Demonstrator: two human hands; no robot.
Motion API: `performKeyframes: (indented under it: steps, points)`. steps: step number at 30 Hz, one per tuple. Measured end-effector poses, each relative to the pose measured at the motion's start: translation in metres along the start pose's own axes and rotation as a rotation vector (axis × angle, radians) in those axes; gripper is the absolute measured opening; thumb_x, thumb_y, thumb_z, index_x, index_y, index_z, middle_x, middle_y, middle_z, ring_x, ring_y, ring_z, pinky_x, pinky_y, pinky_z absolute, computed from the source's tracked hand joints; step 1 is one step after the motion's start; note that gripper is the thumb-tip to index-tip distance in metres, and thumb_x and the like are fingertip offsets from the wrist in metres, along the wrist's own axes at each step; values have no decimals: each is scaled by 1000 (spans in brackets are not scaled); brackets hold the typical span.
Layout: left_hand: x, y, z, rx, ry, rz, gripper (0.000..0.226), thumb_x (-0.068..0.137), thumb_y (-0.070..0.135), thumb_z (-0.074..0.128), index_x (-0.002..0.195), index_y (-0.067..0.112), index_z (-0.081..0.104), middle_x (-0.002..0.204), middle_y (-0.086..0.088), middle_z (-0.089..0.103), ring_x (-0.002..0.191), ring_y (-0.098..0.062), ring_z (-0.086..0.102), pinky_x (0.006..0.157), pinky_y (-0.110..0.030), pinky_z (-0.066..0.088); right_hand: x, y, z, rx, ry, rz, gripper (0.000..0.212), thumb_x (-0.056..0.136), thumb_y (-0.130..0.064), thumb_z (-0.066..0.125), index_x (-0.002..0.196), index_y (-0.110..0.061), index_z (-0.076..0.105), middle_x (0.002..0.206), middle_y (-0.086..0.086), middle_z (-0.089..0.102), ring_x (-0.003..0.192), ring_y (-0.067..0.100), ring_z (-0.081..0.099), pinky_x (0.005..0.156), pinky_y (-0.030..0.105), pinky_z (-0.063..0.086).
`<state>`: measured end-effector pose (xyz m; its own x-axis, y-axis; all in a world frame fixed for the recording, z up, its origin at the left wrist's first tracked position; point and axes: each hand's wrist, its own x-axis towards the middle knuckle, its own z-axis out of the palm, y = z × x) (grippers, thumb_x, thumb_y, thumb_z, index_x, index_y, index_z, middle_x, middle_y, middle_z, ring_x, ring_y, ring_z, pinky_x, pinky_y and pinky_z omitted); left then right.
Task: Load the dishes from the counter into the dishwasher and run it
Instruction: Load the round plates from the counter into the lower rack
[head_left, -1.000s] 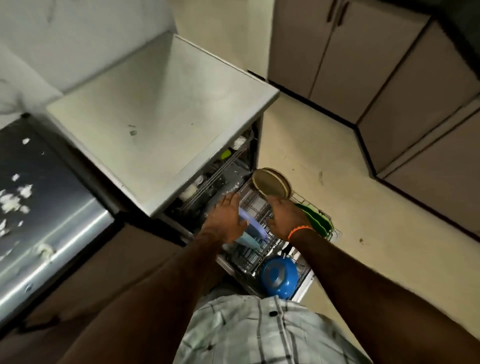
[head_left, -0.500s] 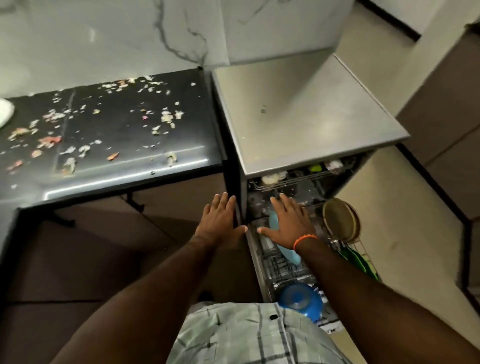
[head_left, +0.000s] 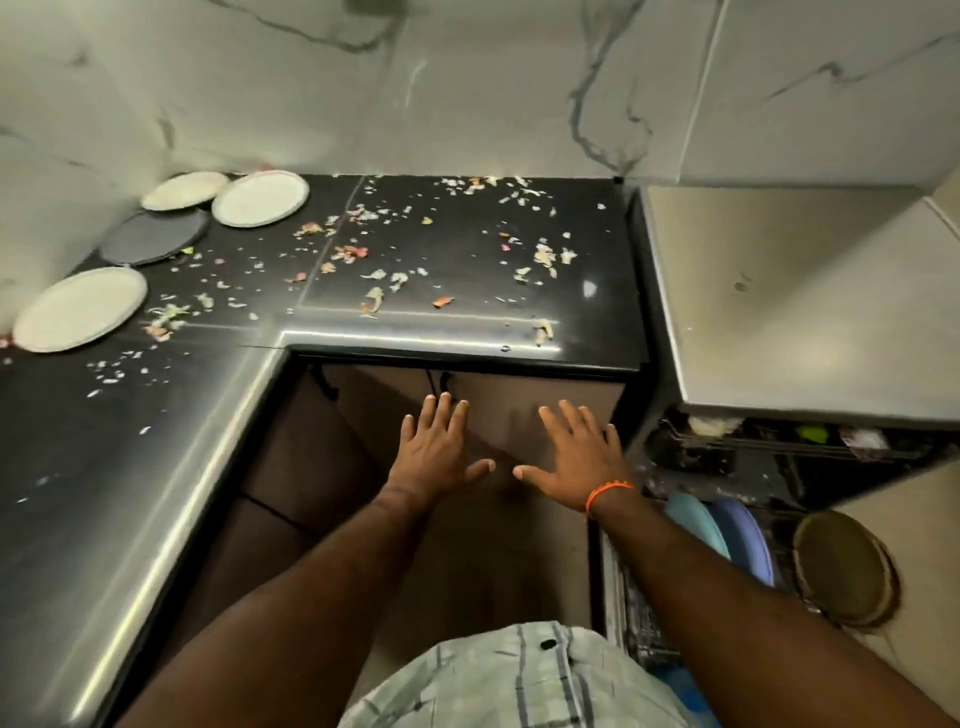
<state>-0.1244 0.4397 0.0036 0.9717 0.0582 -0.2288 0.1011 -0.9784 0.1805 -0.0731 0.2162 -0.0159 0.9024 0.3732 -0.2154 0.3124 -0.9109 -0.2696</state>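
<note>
Scrap-strewn black counter (head_left: 441, 270) with plates (head_left: 258, 198), no legible writing; left hand (head_left: 434, 457), right hand (head_left: 574, 460) splayed, grip empty

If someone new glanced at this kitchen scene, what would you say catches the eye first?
Probably the food scraps strewn over the black counter, with four plates waiting at its far left corner. Next, the left hand and right hand, both spread and empty in front of the cabinet. At right, the open dishwasher already holds blue plates.
</note>
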Motion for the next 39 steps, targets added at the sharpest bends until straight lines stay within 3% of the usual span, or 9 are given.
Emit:
performKeyframes:
  steps: [14,21,29,39]
  points:
    - [-29,-197,-26,-94,260,-128,86,93,75,37,160,25,17,170,-1,6,156,-17,-7,125,-44,3,83,-173,35,-75,63,-241,98,77,-90,29,158,-35,21,167,-1,19,153,26,12,122,55,15]
    - [-28,-261,-27,-138,328,-343,82,94,73,35,158,25,22,169,-1,10,156,-17,-3,122,-40,1,152,-240,34,-128,92,-481,91,82,-85,30,156,-32,28,164,-1,25,153,25,13,121,53,16]
    - [-12,-325,-57,-169,331,-655,79,95,68,43,157,23,26,168,-3,15,156,-23,6,124,-48,14,253,-333,24,-108,27,-713,90,84,-82,40,157,-31,26,164,0,25,153,27,13,121,54,16]
    - [6,-374,-84,-266,306,-974,78,95,62,49,157,21,25,168,-5,17,155,-25,10,122,-50,17,339,-421,18,-111,-98,-948,84,84,-71,52,153,-27,34,158,0,37,145,26,29,114,49,30]
